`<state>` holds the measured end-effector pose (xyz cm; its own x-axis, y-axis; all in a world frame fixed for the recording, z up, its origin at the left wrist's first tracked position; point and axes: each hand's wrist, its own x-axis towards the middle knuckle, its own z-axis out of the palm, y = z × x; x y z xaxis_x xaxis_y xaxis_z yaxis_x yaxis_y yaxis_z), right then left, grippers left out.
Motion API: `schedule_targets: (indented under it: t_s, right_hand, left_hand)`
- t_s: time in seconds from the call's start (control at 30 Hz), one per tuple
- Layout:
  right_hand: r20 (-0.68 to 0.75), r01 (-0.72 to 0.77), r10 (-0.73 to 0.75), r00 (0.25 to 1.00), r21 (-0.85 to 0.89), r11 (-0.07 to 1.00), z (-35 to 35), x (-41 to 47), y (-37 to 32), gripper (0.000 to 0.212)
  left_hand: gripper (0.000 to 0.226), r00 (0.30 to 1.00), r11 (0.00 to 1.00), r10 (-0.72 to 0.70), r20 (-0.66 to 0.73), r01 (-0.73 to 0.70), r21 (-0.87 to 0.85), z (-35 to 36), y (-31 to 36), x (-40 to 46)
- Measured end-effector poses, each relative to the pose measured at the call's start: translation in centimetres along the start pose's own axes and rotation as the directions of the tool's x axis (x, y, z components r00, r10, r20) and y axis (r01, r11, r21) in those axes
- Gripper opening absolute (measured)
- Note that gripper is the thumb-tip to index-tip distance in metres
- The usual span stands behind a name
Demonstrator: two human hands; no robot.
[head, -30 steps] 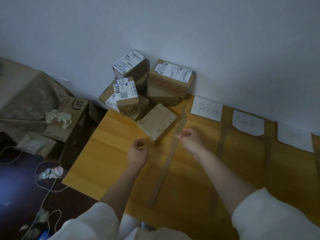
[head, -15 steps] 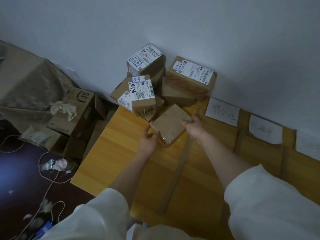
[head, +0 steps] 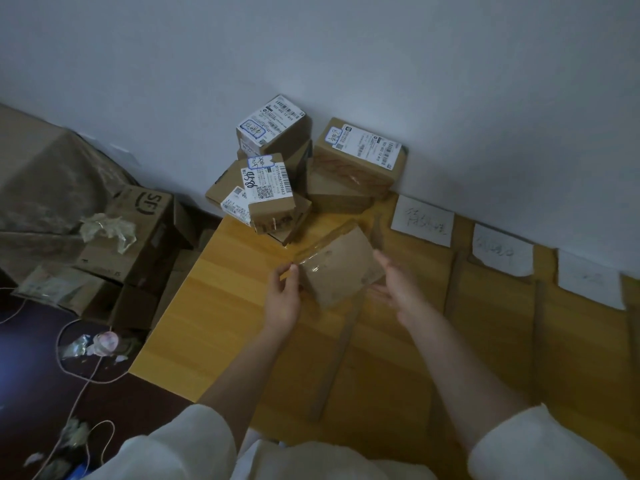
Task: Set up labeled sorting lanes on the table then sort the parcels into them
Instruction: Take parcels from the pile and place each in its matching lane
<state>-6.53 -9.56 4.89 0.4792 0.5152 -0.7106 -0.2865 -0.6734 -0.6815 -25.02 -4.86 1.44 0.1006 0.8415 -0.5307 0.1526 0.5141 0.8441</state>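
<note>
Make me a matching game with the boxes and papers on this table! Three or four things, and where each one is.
Things:
1. plain brown parcel
2. pile of labeled parcels
3. white paper labels
4. SF box

Places:
A. off the table, on the left
B. along the wall edge of the table, at the heads of the lanes
C. between the left hand and the right hand
D. stacked in the table's far corner by the wall

Pairs: 1-C, 2-D, 3-B, 4-A

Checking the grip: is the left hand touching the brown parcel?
Touching. The head view shows the left hand with fingertips pinching the brown parcel's taped left edge.
</note>
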Motion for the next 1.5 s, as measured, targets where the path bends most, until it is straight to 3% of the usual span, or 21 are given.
schedule_targets:
  t_s: [0.13, 0.23, 0.43, 0.6, 0.7, 0.77, 0.83, 0.93, 1.07, 1.17, 1.27, 1.4, 1.5]
  right_hand:
    - [-0.013, -0.065, 0.067, 0.998, 0.129, 0.990, -1.8, -1.5, 1.4, 0.064]
    - [-0.012, -0.077, 0.079, 0.997, 0.136, 0.988, -3.4, -2.3, 2.0, 0.077]
    - [0.065, 0.016, -0.015, 0.998, -0.020, 1.000, -6.5, -3.5, 2.6, 0.063]
    - [0.087, 0.096, -0.077, 0.993, -0.228, 0.969, -6.8, -3.7, 3.4, 0.038]
    - [0.072, 0.108, -0.097, 0.993, -0.169, 0.980, -6.6, -3.2, 3.8, 0.035]
    - [-0.052, 0.122, -0.131, 0.990, -0.143, 0.982, -6.7, -2.6, 4.2, 0.033]
    - [-0.192, 0.130, -0.166, 0.967, -0.188, 0.974, -7.0, -2.2, 4.1, 0.042]
    - [-0.101, 0.091, -0.113, 0.988, -0.198, 0.976, -7.4, -1.1, 3.8, 0.065]
    - [0.045, 0.120, -0.112, 0.993, -0.227, 0.966, -7.1, -1.2, 3.2, 0.053]
    - [-0.060, 0.212, -0.226, 0.972, -0.178, 0.961, -6.5, -1.1, 2.7, 0.048]
    - [-0.152, 0.233, -0.262, 0.953, -0.188, 0.954, -7.3, -0.2, 1.8, 0.056]
    - [-0.065, 0.223, -0.247, 0.967, -0.255, 0.941, -8.2, 1.1, -0.3, 0.060]
    - [-0.014, 0.220, -0.232, 0.973, -0.267, 0.938, -7.9, 1.3, -1.7, 0.059]
  left_hand:
    - [0.039, 1.000, 0.993, -0.006, -0.026, 0.003, -0.115, 0.8, 0.3, -1.8]
    - [0.029, 1.000, 0.990, 0.012, -0.022, -0.015, -0.139, 1.7, 0.4, -3.1]
    - [0.025, 0.995, 0.998, 0.066, 0.073, -0.066, -0.009, 3.9, -0.4, -4.7]
    - [0.025, 0.986, 0.992, 0.101, 0.131, -0.110, 0.062, 5.5, -0.4, -6.2]
    - [0.029, 0.988, 0.991, 0.112, 0.106, -0.119, 0.057, 6.2, -0.3, -6.4]
    - [0.031, 0.993, 0.995, 0.082, 0.086, -0.086, 0.044, 6.3, -0.2, -6.4]
    - [0.030, 0.994, 0.998, 0.050, 0.096, -0.053, 0.025, 6.4, -0.3, -6.3]
    - [0.034, 0.992, 0.999, -0.004, 0.123, 0.000, 0.036, 6.7, -0.2, -6.4]
    - [0.037, 0.982, 0.990, 0.024, 0.189, -0.050, 0.135, 7.3, 0.2, -6.5]
    - [0.042, 0.987, 0.982, 0.048, 0.154, -0.075, 0.175, 7.8, 0.8, -6.4]
    - [0.047, 0.990, 0.975, -0.018, 0.141, -0.014, 0.221, 8.0, 1.3, -6.2]
    - [0.048, 0.976, 0.960, -0.085, 0.200, 0.027, 0.278, 8.5, 1.9, -6.3]
    - [0.043, 0.966, 0.974, -0.077, 0.247, 0.020, 0.226, 9.1, 2.7, -6.7]
